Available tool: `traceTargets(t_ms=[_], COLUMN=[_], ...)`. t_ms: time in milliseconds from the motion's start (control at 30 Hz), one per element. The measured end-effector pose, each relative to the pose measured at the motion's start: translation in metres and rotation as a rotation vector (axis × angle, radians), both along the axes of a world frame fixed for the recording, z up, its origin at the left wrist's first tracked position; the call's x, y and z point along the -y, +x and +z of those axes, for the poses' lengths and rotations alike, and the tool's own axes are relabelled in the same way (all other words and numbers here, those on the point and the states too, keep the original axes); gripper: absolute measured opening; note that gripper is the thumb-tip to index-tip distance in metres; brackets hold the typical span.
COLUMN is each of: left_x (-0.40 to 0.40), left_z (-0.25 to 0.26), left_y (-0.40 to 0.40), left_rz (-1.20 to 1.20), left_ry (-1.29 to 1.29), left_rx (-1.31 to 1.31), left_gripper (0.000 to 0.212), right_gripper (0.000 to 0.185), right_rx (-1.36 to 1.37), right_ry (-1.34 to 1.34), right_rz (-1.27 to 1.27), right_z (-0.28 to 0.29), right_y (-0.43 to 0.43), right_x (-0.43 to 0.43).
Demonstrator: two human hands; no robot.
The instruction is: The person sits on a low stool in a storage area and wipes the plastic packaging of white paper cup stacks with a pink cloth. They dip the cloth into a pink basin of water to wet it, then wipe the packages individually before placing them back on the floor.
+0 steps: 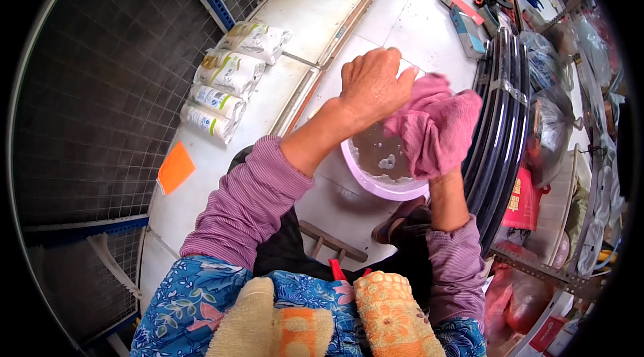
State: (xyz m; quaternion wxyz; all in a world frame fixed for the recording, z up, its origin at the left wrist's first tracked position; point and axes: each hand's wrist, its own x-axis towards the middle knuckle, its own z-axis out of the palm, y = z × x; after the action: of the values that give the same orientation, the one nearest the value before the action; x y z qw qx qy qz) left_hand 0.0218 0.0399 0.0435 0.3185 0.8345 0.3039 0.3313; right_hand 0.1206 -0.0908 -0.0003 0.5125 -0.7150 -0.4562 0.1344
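A wet pink cloth is bunched up over a round lilac plastic basin. Grey, sudsy water shows inside the basin. My right hand is wrapped in or hidden behind the cloth; only its wrist shows below it. Wet and knuckles up, my left hand is at the cloth's upper left, its thumb tip close to the fabric. Whether its curled fingers pinch any of the cloth cannot be seen. A yellow and orange towel hangs over my chest.
Left, several white packs and an orange card lie on a pale ledge by wire mesh. Right of the basin stand dark glossy curved tubes, with boxes, plastic bags and a red bag. A wooden stool is below me.
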Motion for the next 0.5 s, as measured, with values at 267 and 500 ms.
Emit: traceTargets(t_ms=[267,500], left_x=[0.045,0.082], left_z=[-0.081,-0.179], left_y=[-0.015,-0.005], left_rz=[-0.514,-0.681], left_ry=[0.345,0.305], left_rx=[-0.686,-0.678], left_gripper=[0.028,0.026], right_gripper=[0.062,0.051], right_rx=[0.235,0.619], right_ry=[-0.136,-0.093], right_rz=[0.236,0.522], right_z=[-0.030,-0.033], right_y=[-0.053,-0.096], right_x=[0.014,0.018])
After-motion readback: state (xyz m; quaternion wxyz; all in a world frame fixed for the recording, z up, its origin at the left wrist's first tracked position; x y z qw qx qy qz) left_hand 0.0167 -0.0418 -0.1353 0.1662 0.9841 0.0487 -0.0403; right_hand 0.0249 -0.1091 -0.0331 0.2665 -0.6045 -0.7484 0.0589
